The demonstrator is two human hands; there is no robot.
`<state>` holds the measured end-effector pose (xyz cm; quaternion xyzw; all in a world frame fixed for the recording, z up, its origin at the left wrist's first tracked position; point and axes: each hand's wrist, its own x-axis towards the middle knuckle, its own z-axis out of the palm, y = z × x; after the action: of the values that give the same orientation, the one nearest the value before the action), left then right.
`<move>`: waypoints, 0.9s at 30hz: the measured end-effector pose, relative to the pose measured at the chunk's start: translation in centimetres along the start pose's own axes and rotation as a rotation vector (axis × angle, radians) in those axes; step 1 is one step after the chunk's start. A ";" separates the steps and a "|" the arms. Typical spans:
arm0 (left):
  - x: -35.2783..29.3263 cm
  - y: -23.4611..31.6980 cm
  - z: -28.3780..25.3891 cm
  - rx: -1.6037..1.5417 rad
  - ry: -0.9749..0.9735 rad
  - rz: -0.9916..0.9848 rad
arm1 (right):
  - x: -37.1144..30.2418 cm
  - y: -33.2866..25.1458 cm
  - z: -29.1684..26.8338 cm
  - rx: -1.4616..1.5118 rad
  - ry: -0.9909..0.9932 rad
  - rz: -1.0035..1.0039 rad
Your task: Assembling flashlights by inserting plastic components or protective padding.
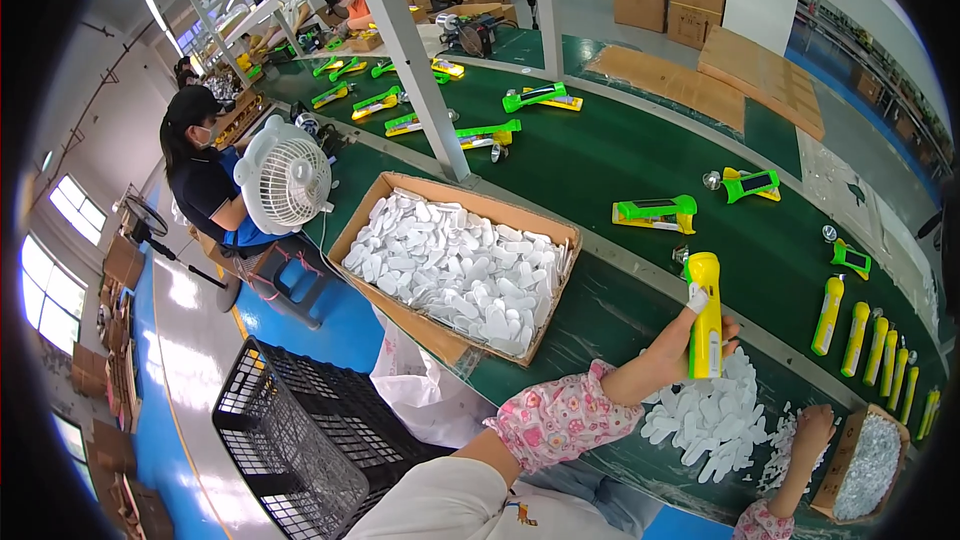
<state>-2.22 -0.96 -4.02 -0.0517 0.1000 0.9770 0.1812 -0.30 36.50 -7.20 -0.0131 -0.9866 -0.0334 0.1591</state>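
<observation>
My left hand [672, 348] is wrapped round a yellow flashlight [706, 315], held upright over the near edge of the conveyor. A silver reflector head [681, 254] lies just behind it. Below the flashlight is a heap of flat white oval pieces [705, 415] on the green worktop. My right hand [815, 428] is closed, its fingers pressed together above a scatter of small white bits [780, 452]. What it pinches, if anything, is too small to make out. Beside it stands a small carton [838, 480] of clear or whitish little parts.
A big carton [440, 332] of white oval pieces stands left of my arm. Green and yellow flashlights [655, 212] lie along the green belt [570, 155]; several yellow ones [856, 338] line the right. A metal post [400, 50], white fan [290, 178], black crate [300, 430] and seated co-worker [205, 165] are leftward.
</observation>
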 end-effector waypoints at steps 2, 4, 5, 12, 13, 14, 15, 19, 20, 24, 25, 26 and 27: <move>0.7 -0.5 -0.2 -0.036 0.032 0.016 | 0.1 0.1 0.2 0.020 -0.009 -0.019; 1.1 -0.6 -1.0 0.003 -0.055 0.035 | 0.2 0.0 0.3 0.088 0.049 -0.039; 1.2 -0.7 -1.4 0.057 -0.114 0.049 | 0.5 0.0 0.4 0.089 0.048 -0.044; 0.6 -1.0 -0.9 0.230 -0.125 0.070 | 1.4 -0.6 1.0 0.407 0.051 -0.127; 0.6 -1.1 -1.0 0.225 -0.126 0.066 | 1.4 -0.7 0.8 0.416 0.063 -0.146; 0.6 -1.2 -1.1 0.233 -0.139 0.057 | 1.4 -0.9 0.4 0.411 0.060 -0.144; 0.5 -1.1 -1.0 0.247 -0.151 0.054 | 1.6 -1.3 0.2 0.513 0.008 -0.081; -0.2 -1.3 -0.6 0.237 -0.180 0.046 | 1.9 -3.8 -1.8 0.715 -0.008 0.002; -0.3 -1.3 -0.6 0.213 -0.188 0.032 | 1.9 -4.7 -2.3 0.716 -0.010 0.002; -0.5 -2.3 0.2 0.179 -0.177 -0.004 | 1.9 -7.8 -4.9 1.029 -0.075 0.032; -0.5 -2.7 0.3 0.184 -0.185 0.010 | 1.6 -9.0 -5.8 1.168 -0.097 0.070; -0.3 -3.2 0.4 0.184 -0.194 0.015 | 1.8 -10.4 -6.4 1.251 -0.092 -0.030; -0.3 -3.3 0.3 0.208 -0.200 0.011 | 1.8 -12.1 -7.5 1.298 -0.124 -0.068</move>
<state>-0.73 1.97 -4.28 0.0657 0.1822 0.9626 0.1895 -0.06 23.91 -0.28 0.1149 -0.8136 0.5649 0.0763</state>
